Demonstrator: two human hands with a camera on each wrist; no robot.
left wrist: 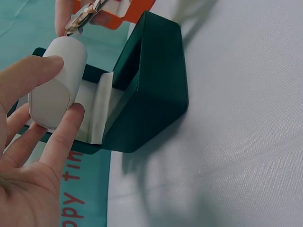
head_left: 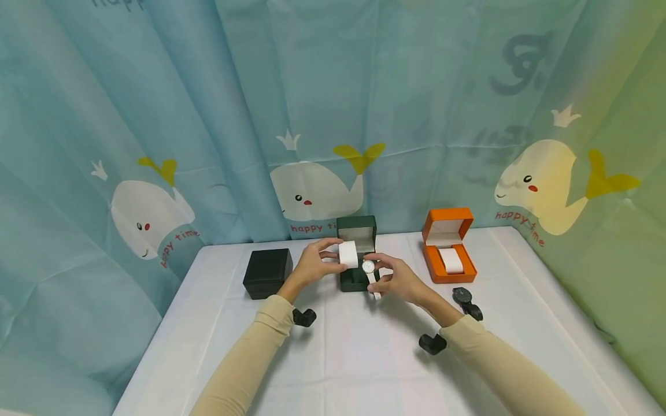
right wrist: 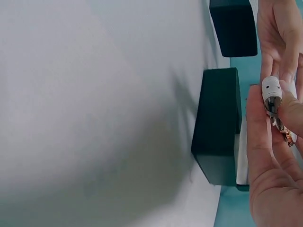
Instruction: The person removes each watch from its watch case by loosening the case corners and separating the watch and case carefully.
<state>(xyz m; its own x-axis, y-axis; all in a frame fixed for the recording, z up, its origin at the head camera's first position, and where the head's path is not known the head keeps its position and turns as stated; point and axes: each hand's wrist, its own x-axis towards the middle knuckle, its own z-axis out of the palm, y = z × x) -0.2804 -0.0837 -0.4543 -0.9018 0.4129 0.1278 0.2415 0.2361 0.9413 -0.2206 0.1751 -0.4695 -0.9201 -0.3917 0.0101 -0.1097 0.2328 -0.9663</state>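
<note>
My left hand (head_left: 314,264) pinches a white watch cushion (head_left: 348,254) between thumb and fingers, above the open green watch box (head_left: 350,286). In the left wrist view the thumb lies on top of the cushion (left wrist: 60,90) and the fingers are around its lower side. Just to the right, my right hand (head_left: 399,281) holds a wristwatch (head_left: 369,267) with a white strap and pale dial. From the right wrist, the strap (right wrist: 271,87) shows pinched between thumb and index finger. Cushion and watch are close together; whether they touch, I cannot tell.
To the left sits a closed black box (head_left: 267,271). An open orange watch box (head_left: 454,278) with a white cushion (head_left: 451,261) inside stands at the right. A black watch (head_left: 467,303) lies in front of it. Behind the white table (head_left: 364,370) hangs a whale-printed curtain (head_left: 406,115).
</note>
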